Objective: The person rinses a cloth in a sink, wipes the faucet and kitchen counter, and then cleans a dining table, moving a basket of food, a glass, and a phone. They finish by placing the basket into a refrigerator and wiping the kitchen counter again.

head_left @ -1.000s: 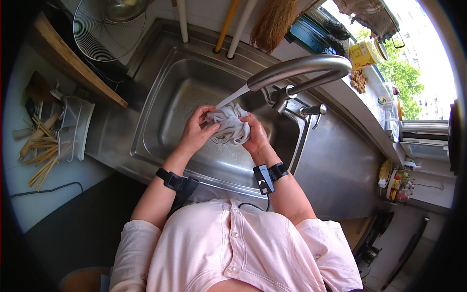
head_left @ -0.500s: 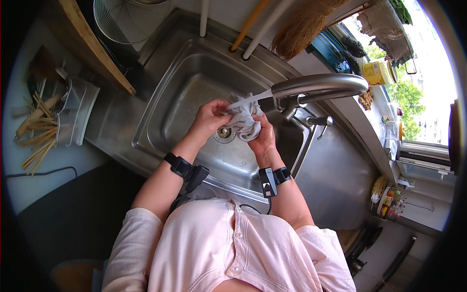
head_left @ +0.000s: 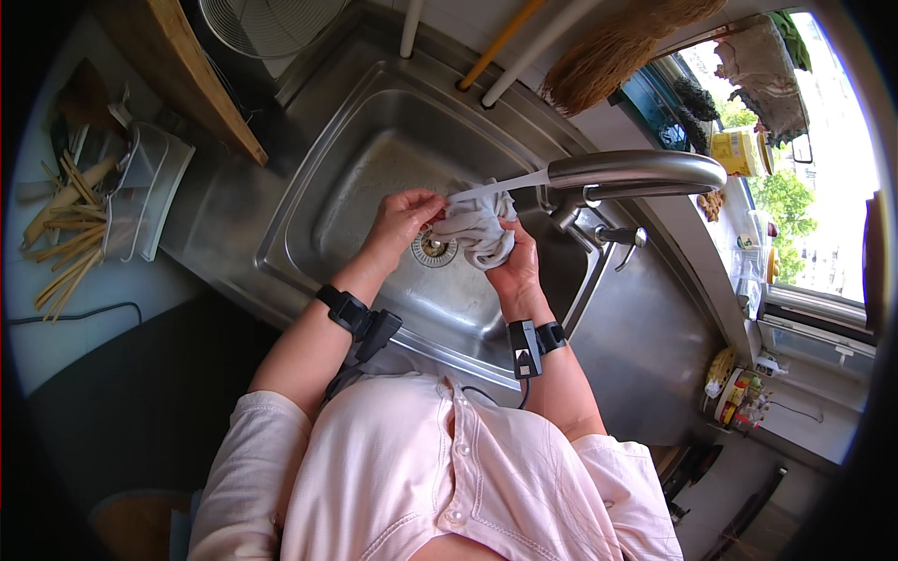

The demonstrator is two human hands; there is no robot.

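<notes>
A wet, bunched light-grey cloth (head_left: 479,231) is held over the sink basin (head_left: 360,178). My right hand (head_left: 518,268) cups it from the right, with the fingers partly hidden behind the folds. On its left side, the bent fingers and thumb of my left hand (head_left: 400,224) are pressed together at the cloth's edge. A stream of water (head_left: 503,187) runs from the curved metal faucet (head_left: 636,175) onto the top of the cloth. Below, partly covered by the cloth, is the round drain strainer (head_left: 433,251).
The faucet lever (head_left: 620,237) stands right of the basin. A straw broom (head_left: 617,56) hangs over the back right. At the left, a clear plastic holder (head_left: 150,201) has chopsticks (head_left: 73,248) sticking out. A wooden board (head_left: 192,75) leans at the back left.
The cloth bunch has shifted a little and hangs in looser folds. My left fingers are drawn closer together at its edge. The whole view has turned slightly.
</notes>
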